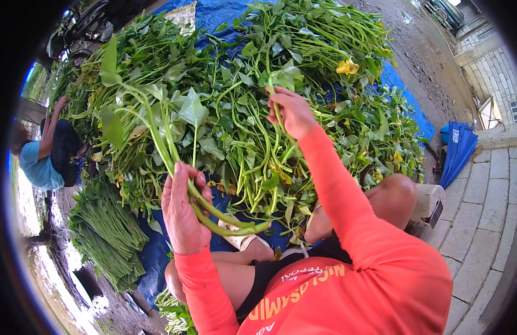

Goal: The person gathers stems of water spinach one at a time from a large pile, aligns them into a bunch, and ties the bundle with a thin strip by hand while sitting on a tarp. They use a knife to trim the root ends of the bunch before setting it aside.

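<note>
My left hand [183, 212] grips a small bunch of long green leafy stalks [158, 134], their cut ends curving right below the hand and their leaves rising toward the upper left. My right hand [292, 111] reaches out over a big heap of leafy greens [303, 50] and pinches one stalk [277, 117] from it. Both arms wear orange long sleeves. My bare knees [395, 192] show below the hands.
The heap lies on a blue tarp [406, 100]. A stack of trimmed bundles [105, 234] sits at lower left. Another person in a light blue shirt [43, 162] crouches at far left. A folded blue umbrella [456, 151] and paved stone steps [487, 212] lie to the right.
</note>
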`<state>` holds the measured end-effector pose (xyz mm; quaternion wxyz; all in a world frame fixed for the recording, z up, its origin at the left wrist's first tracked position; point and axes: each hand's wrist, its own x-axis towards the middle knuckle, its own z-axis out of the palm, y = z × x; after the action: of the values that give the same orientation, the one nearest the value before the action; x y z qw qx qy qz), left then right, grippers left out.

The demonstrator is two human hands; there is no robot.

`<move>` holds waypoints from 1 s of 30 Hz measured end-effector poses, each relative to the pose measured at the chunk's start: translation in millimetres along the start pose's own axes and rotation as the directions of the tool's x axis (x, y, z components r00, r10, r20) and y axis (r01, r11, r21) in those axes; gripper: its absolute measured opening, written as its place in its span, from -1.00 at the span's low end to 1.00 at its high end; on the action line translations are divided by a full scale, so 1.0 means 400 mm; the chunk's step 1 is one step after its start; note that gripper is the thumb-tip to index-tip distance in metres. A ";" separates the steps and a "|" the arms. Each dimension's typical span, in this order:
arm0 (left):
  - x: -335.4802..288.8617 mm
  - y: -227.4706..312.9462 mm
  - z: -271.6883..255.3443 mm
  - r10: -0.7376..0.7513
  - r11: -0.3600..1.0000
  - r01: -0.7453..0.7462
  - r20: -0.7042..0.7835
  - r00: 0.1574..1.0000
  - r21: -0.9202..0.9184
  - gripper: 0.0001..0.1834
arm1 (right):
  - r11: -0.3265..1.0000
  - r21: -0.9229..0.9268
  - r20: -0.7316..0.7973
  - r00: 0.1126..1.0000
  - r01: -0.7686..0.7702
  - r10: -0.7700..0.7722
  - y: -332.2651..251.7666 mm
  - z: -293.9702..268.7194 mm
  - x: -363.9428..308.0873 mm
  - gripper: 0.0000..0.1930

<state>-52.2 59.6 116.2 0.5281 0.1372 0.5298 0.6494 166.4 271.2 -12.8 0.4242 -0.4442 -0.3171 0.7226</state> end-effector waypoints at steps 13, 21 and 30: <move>-0.058 -0.056 0.033 0.076 0.996 -0.086 0.208 0.975 0.036 -0.72 | 0.990 0.068 0.328 0.935 0.120 -0.136 -0.084 -0.134 -0.486 -0.55; -0.089 -0.193 0.104 0.088 0.996 -0.079 0.378 0.922 -0.039 -0.66 | 0.960 -0.112 0.457 0.872 0.255 -0.178 0.033 0.030 -0.572 -0.59; -0.070 -0.146 0.015 0.068 0.990 0.012 0.534 0.843 -0.143 -0.73 | 0.257 -0.518 0.477 0.525 0.816 -0.705 -0.028 0.111 -0.623 -0.91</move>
<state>-4.9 32.4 80.5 0.6540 0.2836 0.3115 0.6284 190.6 49.5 107.3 0.4933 -0.3024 -0.7657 0.2808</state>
